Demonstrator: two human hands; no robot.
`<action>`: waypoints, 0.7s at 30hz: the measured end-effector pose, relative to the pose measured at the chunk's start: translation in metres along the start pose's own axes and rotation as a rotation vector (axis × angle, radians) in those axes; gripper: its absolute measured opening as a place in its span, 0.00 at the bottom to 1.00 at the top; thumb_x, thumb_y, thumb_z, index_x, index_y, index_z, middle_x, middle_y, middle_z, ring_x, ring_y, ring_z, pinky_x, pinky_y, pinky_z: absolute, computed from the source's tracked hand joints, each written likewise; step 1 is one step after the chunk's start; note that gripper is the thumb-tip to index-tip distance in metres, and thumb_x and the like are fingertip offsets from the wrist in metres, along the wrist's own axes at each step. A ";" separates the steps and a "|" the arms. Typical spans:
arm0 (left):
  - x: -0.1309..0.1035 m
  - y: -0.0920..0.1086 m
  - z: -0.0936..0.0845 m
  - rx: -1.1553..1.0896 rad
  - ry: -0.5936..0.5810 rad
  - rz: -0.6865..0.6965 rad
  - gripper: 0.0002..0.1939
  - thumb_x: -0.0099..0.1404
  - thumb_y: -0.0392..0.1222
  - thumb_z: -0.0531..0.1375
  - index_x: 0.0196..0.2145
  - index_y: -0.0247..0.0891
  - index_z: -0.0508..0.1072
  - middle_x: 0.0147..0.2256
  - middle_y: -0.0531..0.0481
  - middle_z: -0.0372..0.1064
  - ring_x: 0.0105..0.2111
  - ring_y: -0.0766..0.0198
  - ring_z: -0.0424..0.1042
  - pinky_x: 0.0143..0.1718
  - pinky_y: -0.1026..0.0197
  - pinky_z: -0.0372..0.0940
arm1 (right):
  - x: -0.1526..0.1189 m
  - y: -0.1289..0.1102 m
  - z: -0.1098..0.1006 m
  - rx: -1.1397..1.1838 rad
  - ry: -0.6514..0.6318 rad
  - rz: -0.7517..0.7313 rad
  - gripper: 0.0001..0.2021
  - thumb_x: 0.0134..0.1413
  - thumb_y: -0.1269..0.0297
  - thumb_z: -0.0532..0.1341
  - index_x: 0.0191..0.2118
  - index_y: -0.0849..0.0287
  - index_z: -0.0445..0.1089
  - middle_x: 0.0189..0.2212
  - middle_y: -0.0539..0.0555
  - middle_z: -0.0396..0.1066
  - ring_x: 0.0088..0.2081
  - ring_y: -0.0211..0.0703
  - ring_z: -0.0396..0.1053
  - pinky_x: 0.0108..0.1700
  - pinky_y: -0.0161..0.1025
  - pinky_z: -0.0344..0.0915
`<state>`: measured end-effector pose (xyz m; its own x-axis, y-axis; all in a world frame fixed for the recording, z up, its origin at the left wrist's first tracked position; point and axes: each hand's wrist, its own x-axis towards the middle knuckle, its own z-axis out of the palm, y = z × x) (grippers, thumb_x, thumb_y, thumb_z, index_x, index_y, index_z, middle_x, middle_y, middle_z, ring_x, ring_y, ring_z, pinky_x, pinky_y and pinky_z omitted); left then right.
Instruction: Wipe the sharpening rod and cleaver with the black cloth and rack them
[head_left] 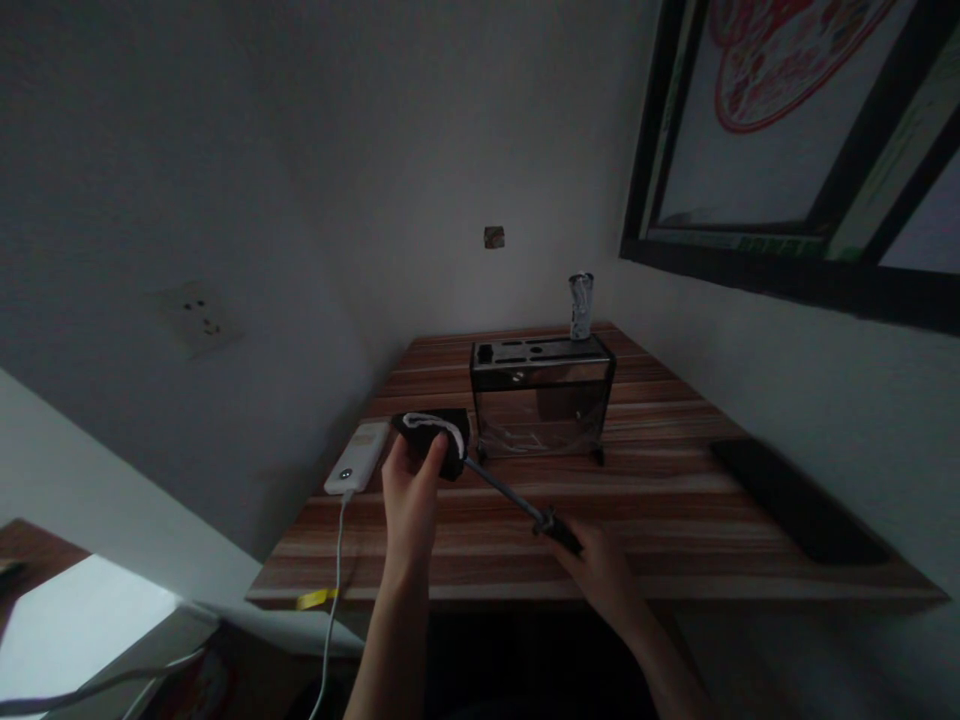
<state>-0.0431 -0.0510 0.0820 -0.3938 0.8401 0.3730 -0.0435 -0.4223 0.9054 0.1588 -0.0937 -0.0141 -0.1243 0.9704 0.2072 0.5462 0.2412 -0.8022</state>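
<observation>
In the head view, my left hand [414, 475] is closed on a flat black box-like part [459, 425], with a loop of white cord [427, 421] across its top. My right hand [592, 560] grips the black handle of a screwdriver [514, 496]. Its long metal shaft points up and left, and the tip meets the near right side of the black part or lies very close to it; contact is hard to make out. Just behind stands a clear-walled box [540, 420] with a black frame and slotted top.
A white power bank [358, 458] with a white cable [336, 570] lies at left. A silvery cylinder [580, 305] rises at the clear box's back right. Right of it lies a flat black slab [795, 500]. Walls border the wooden table [660, 550]; yellow tape [316, 599] marks its front edge.
</observation>
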 end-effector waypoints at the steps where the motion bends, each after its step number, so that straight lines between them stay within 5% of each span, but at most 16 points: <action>1: -0.003 -0.001 0.002 0.000 -0.015 -0.016 0.14 0.51 0.45 0.62 0.35 0.35 0.70 0.31 0.52 0.71 0.31 0.67 0.69 0.33 0.68 0.63 | 0.000 -0.001 0.000 0.002 0.002 -0.004 0.13 0.52 0.59 0.55 0.39 0.57 0.72 0.35 0.57 0.75 0.38 0.52 0.72 0.40 0.43 0.65; 12: -0.040 -0.022 0.024 0.082 -0.288 -0.128 0.13 0.53 0.43 0.61 0.35 0.34 0.69 0.34 0.47 0.71 0.35 0.62 0.70 0.36 0.64 0.64 | 0.001 0.004 0.001 -0.024 0.042 -0.007 0.12 0.50 0.63 0.56 0.39 0.59 0.72 0.34 0.58 0.74 0.37 0.51 0.71 0.41 0.44 0.64; 21: -0.075 -0.048 0.042 0.024 -0.385 -0.232 0.17 0.52 0.38 0.61 0.40 0.36 0.65 0.39 0.45 0.71 0.40 0.60 0.71 0.41 0.61 0.64 | 0.002 0.004 -0.001 -0.029 0.037 -0.032 0.17 0.45 0.73 0.54 0.44 0.59 0.70 0.39 0.58 0.73 0.41 0.51 0.70 0.43 0.44 0.64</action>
<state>0.0275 -0.0791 0.0190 -0.0056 0.9791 0.2035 -0.0672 -0.2034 0.9768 0.1609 -0.0905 -0.0161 -0.1119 0.9609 0.2533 0.5660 0.2711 -0.7786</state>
